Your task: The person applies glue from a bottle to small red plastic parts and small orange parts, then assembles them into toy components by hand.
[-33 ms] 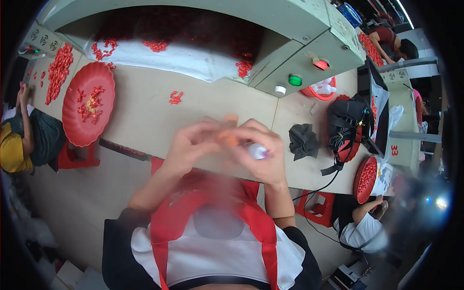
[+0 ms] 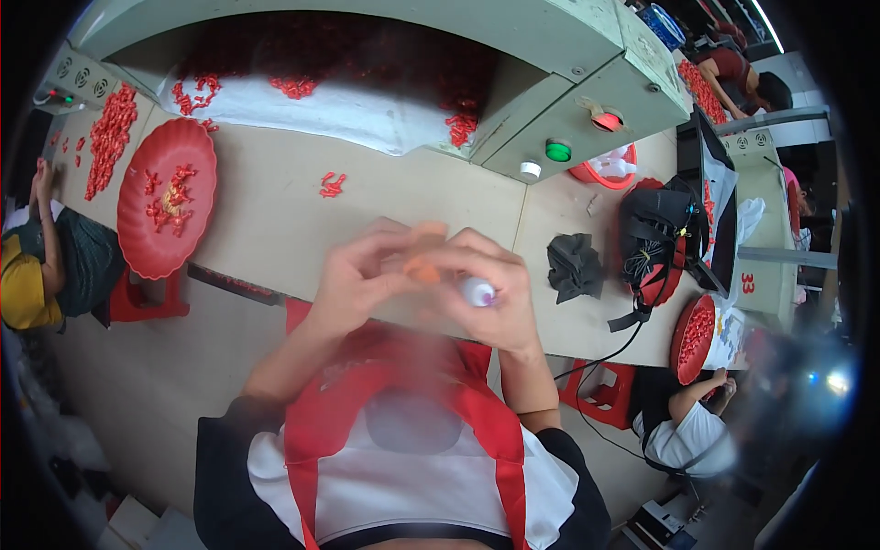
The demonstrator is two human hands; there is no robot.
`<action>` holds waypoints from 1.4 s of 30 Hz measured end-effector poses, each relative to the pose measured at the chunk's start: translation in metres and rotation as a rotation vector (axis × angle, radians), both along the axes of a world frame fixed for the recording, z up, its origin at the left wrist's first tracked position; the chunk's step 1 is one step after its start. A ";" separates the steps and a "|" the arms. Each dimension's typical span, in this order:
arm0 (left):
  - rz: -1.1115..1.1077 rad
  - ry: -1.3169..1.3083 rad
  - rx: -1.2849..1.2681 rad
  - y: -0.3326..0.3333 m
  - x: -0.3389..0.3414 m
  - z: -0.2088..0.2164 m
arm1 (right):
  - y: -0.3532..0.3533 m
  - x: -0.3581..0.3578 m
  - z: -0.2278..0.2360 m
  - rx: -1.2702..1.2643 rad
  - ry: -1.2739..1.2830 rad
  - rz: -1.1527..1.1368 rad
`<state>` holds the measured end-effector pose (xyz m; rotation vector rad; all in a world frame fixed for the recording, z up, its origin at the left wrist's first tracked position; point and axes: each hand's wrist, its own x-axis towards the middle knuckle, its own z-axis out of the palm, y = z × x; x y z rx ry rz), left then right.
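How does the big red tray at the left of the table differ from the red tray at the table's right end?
The left red tray lies flat and looks large and round, holding only a sparse scatter of small red pieces near its middle. The right red tray looks smaller and narrower near the picture's rim, and is heaped nearly full of red pieces. The left one sits beside a person in yellow, the right one by a person in white. Both are red and shallow.

apron point(image 2: 403, 412): red, broad straps | shirt point(image 2: 385, 495): white, black short sleeves | forearms: bare
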<state>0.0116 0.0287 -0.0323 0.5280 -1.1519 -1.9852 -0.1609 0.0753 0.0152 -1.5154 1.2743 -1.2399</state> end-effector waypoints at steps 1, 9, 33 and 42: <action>0.053 -0.013 -0.029 0.001 -0.001 0.010 | -0.001 0.001 0.001 -0.015 0.026 0.040; 0.071 -0.091 -0.009 0.006 -0.002 0.018 | -0.002 0.003 0.002 -0.102 0.136 0.054; 0.445 -0.449 -0.696 0.003 -0.011 0.024 | 0.016 -0.009 -0.023 0.191 -0.406 -0.251; -0.321 0.599 0.844 -0.011 0.000 -0.024 | 0.012 -0.025 -0.030 -0.025 0.374 -0.513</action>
